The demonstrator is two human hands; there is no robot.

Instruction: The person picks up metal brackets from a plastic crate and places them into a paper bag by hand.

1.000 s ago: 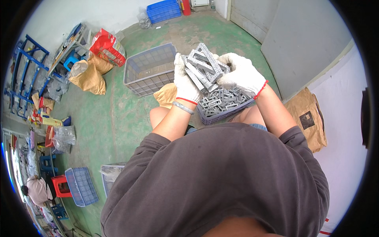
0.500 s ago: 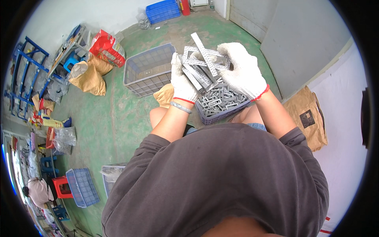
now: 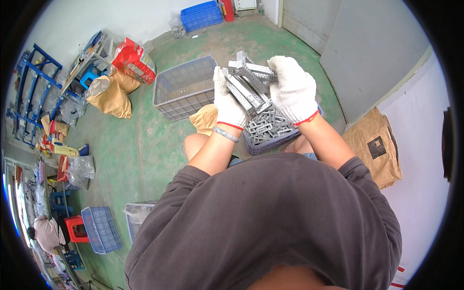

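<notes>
Both my hands wear white knitted gloves with red cuffs. My left hand (image 3: 228,100) cups the left side of a loose bunch of silvery rectangular metal frames (image 3: 247,86), its fingers hidden behind them. My right hand (image 3: 295,89) curls against the bunch's right end; its fingertips are partly covered. The frames lie crosswise and tilted over one another between the two palms. Below them, close to my knees, a grey-blue plastic crate (image 3: 271,146) holds a heap of similar grey metal pieces (image 3: 268,126).
An open grey crate (image 3: 186,107) stands on the green floor ahead to the left. A brown paper sack (image 3: 374,145) leans by the wall at right. Paper sacks (image 3: 110,99) and a red bag (image 3: 134,60) stand by the left shelving. Far left, a person (image 3: 47,234) is near a red stool (image 3: 76,229).
My right hand has moved slightly inward and down. The frames have drawn closer together; the long piece that stuck up and the open frame beside it now lie more compactly.
</notes>
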